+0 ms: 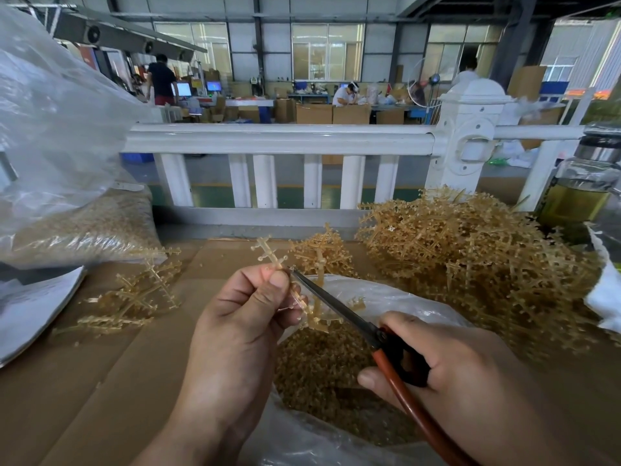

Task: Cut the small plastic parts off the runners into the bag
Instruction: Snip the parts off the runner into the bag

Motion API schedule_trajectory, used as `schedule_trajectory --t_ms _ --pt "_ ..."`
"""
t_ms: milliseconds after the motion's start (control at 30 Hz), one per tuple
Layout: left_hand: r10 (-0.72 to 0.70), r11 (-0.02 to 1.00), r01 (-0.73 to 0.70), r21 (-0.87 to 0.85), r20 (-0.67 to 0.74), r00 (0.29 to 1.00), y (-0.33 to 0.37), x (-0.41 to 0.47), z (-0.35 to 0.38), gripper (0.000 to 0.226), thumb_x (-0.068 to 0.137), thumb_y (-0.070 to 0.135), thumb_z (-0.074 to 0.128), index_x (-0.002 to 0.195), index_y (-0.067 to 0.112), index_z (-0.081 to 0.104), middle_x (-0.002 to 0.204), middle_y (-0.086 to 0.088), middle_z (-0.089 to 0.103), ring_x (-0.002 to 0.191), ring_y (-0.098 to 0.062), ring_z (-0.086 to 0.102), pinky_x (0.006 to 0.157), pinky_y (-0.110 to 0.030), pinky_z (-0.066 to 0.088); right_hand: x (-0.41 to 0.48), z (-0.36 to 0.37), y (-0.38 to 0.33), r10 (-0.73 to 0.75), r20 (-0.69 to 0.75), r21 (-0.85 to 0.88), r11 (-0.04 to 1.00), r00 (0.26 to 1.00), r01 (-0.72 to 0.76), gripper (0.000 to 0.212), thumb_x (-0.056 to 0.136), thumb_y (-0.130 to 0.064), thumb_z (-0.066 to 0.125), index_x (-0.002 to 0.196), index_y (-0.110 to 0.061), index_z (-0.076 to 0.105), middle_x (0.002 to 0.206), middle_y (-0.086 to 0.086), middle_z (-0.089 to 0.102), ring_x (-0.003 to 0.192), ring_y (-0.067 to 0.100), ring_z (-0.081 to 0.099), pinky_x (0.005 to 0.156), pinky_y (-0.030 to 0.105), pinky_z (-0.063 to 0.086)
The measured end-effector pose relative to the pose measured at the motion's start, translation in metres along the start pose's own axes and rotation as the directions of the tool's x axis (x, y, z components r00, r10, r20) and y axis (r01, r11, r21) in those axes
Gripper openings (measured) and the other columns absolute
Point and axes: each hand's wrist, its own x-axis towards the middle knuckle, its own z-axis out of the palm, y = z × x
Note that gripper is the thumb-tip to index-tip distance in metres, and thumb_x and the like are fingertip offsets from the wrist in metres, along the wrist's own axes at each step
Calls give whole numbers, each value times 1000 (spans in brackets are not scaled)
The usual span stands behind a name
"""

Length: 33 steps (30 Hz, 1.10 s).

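My left hand [245,317] pinches a translucent amber runner [268,252] between thumb and fingers, holding it upright over the open clear bag [403,304]. My right hand [447,361] grips scissors [339,307] with red-brown handles. Their blade tips meet the runner right beside my left thumb. The bag below holds a heap of small cut amber parts [322,361]. A lower stretch of the runner hangs behind the blades.
A big tangle of uncut runners [477,264] lies at right, a smaller clump [319,253] behind the bag, and stripped runners [134,297] at left on the cardboard top [84,381]. A filled plastic sack [74,227] sits far left. A white railing [285,142] and a glass bottle [581,193] stand behind.
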Motion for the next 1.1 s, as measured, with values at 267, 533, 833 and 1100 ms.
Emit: schedule_trajectory --t_ms 267,533,833,1100 --pt "12 1000 -12 -24 3 1000 -1 0 1 15 83 27 74 78 15 68 76 -10 59 68 -15 55 65 -21 53 -1 0 0 6 -2 -2 1000 1000 -6 59 67 -86 40 112 -48 52 80 -22 62 85 -8 57 72 13 43" --pt "6 1000 -6 -19 1 1000 1 -1 2 15 77 30 76 77 17 69 75 -9 59 67 -15 55 65 -21 53 0 0 2 2 19 14 1000 1000 -2 58 67 -87 41 105 -44 50 94 -31 57 87 -8 56 72 13 43" --pt "0 1000 0 24 -11 1000 -2 -4 4 14 84 26 72 76 16 67 74 -10 59 67 -15 54 63 -21 51 1 1 4 2 5 -9 1000 1000 -2 62 68 -87 37 114 -46 50 84 -22 63 87 -8 57 75 15 45" --pt "-32 999 32 2 -19 999 1 -5 6 19 78 31 71 79 14 66 77 -10 58 69 -16 53 73 -33 46 -1 6 3 16 -28 -20 1000 999 -16 66 67 -88 35 109 -42 57 77 -21 63 83 -7 59 73 16 46"
